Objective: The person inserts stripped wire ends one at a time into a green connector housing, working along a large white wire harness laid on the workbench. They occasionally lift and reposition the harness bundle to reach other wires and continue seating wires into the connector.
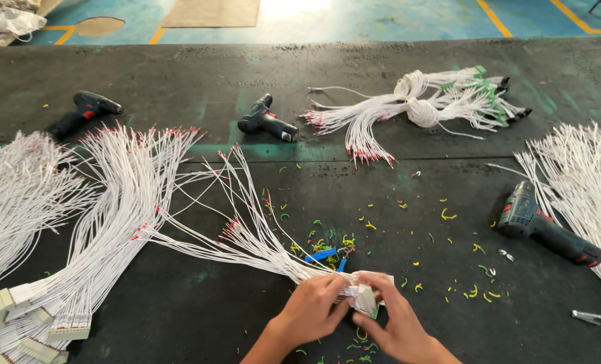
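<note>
We see both hands brought together low at the near edge of the black work table (179, 310), wrists angled in from below so the forearms form a narrow V. The left hand (312, 309) is curled, knuckles up, with its fingers closed around the end of a bundle of white wires (246, 236). The right hand (398, 327) faces it, thumb and fingers pinched on the pale connector block (366, 300) where that bundle ends. The block sits between the two sets of fingertips, partly hidden by them.

From the grip the white wires fan away up and to the left, their red-tipped ends spread across the table. Just above the grip lie two blue clips (322, 255) among scattered yellow and green offcuts (408, 243). Far left of the grip, finished wire bundles with pale connectors (38, 323) are heaped. Well to the right of the grip rests a dark power screwdriver (546, 226), with a small metal piece (589, 315) nearer the edge. Two more screwdrivers (267, 120) and a knotted wire bundle (422, 101) lie far beyond the grip.
</note>
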